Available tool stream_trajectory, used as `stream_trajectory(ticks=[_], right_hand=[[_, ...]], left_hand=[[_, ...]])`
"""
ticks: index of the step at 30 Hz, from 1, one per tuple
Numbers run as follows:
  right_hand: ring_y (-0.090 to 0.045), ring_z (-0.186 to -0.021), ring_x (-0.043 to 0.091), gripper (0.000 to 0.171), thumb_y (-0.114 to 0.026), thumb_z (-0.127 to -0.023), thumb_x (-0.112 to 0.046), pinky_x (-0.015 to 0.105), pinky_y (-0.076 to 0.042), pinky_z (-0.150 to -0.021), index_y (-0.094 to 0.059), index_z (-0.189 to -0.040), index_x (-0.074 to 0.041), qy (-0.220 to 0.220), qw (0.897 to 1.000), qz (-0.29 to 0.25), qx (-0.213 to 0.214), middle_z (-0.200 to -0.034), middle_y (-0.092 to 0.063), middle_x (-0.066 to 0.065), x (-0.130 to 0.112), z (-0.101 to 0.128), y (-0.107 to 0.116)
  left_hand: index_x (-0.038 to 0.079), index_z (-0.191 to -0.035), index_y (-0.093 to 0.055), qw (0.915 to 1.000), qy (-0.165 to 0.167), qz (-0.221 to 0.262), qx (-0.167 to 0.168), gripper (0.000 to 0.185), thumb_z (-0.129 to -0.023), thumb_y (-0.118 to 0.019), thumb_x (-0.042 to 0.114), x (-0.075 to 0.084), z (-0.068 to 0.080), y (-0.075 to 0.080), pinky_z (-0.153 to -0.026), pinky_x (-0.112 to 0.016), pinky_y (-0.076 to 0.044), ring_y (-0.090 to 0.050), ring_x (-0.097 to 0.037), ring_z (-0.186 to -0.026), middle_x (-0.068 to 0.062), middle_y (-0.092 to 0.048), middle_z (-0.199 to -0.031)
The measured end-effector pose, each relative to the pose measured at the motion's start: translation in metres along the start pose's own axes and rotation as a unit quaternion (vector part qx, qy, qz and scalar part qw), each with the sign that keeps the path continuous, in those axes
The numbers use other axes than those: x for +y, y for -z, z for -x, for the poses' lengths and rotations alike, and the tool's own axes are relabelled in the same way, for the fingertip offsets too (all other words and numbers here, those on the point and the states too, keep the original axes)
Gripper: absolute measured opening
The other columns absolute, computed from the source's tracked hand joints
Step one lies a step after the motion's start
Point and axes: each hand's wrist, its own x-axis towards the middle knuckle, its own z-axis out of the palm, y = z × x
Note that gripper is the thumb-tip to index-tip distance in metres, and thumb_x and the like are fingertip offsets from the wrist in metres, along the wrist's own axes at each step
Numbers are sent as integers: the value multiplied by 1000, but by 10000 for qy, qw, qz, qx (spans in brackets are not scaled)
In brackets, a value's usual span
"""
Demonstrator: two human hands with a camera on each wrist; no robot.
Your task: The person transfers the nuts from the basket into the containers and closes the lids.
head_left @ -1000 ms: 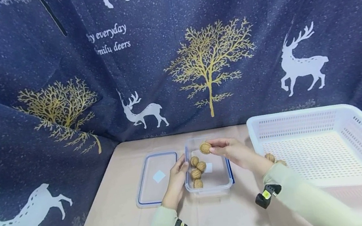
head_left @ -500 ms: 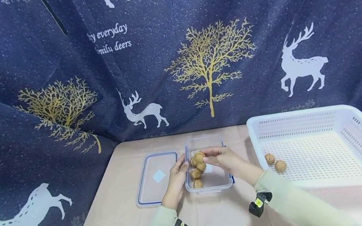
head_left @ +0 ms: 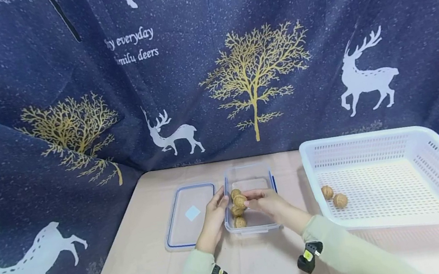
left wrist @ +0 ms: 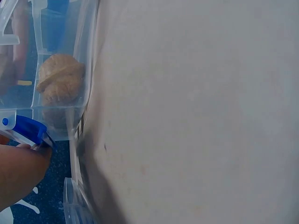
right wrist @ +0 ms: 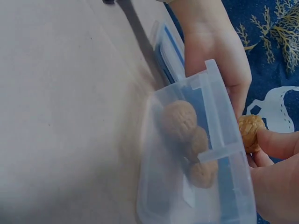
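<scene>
A clear plastic container (head_left: 264, 179) stands on the table with several walnuts (head_left: 239, 222) along its left side. My right hand (head_left: 249, 199) reaches into it and pinches one walnut (head_left: 240, 200) just above the others. The right wrist view shows that walnut (right wrist: 249, 131) between thumb and finger of the right hand (right wrist: 273, 151), at the container's rim (right wrist: 219, 128). My left hand (head_left: 214, 214) rests against the container's left wall, fingers fairly straight. In the left wrist view a walnut (left wrist: 60, 84) shows through the clear wall, with a finger (left wrist: 18, 172) by a blue clip (left wrist: 28, 130).
The container's lid (head_left: 189, 215) lies flat to its left. A white perforated basket (head_left: 396, 137) sits at the right with two walnuts (head_left: 333, 196) near its left wall. A dark blue deer-print cloth (head_left: 210, 84) hangs behind and to the left.
My right hand carried the walnut from above the container's far end down and nearer, in among the others. The arm swung left and uncovered the two walnuts in the basket. The left hand stayed put.
</scene>
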Motion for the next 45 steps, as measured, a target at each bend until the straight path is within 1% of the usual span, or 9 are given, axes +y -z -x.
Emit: stream_trajectory(ticks=[6,13,16,19,23,26,29,36,45], right_hand=[[-62,-107,34,37,-64,-84,5,47,-44,-103,-59,-120,12,-52,9999,94,89,-115,-65,24,5,-1,-5],[-56,-117,37,37,-63,-84,8,44,-45,-103,-58,-120,12,-251,9994,142,187,-130,-55,26,11,-1,-10],[-56,-115,39,39,-63,-82,10,43,-47,-101,-58,-120,13,-289,9991,151,279,-125,-57,27,13,-1,-10],[-61,-107,37,38,-63,-80,13,39,-52,-95,-58,-117,14,-296,9986,199,397,-115,-62,26,14,-2,-11],[-63,-102,34,36,-62,-80,14,35,-55,-89,-59,-116,14,-360,9979,273,457,-112,-63,25,15,-3,-10],[-62,-105,34,36,-61,-81,14,36,-54,-91,-59,-118,13,-424,9975,341,448,-114,-62,25,15,-3,-10],[-60,-108,35,37,-61,-82,13,37,-52,-95,-58,-119,13,-448,9974,363,433,-117,-62,25,15,-4,-10],[-55,-117,38,37,-59,-84,10,46,-43,-104,-56,-121,13,-328,9981,432,277,-125,-59,26,12,-3,-7],[-60,-110,33,39,-62,-85,2,43,-47,-101,-57,-123,11,148,9991,385,123,-121,-61,26,9,-1,-1]], left_hand=[[-7,-145,-32,10000,30,-7,-11,48,-100,-44,6,-1,-1,1,-117,-52,-15,-21,-42,-141,-27,-29,-151],[-7,-145,-32,10000,38,-13,-11,48,-100,-44,6,-1,0,0,-117,-52,-15,-18,-42,-142,-26,-27,-152],[-6,-145,-33,10000,67,-43,2,48,-100,-44,6,0,0,0,-117,-53,-15,-18,-42,-142,-26,-27,-152],[-6,-145,-33,9999,74,-103,41,48,-100,-44,6,1,0,-1,-117,-53,-16,-18,-42,-142,-26,-27,-152],[-5,-145,-34,9999,87,-102,109,48,-100,-45,7,-13,-10,1,-116,-53,-16,-18,-42,-142,-26,-27,-152],[-2,-146,-34,9998,76,-80,155,48,-101,-45,10,-26,-18,2,-117,-53,-15,-18,-41,-143,-24,-27,-153],[0,-147,-34,9998,21,-107,173,48,-101,-45,11,-28,-20,2,-117,-52,-15,-18,-40,-143,-23,-27,-153],[3,-147,-36,9998,8,-94,179,49,-100,-47,13,-27,-20,2,-117,-52,-15,-19,-38,-143,-21,-28,-154],[1,-146,-36,9998,-30,-55,192,48,-100,-46,10,-29,-19,2,-118,-51,-14,-20,-38,-143,-21,-30,-153]])
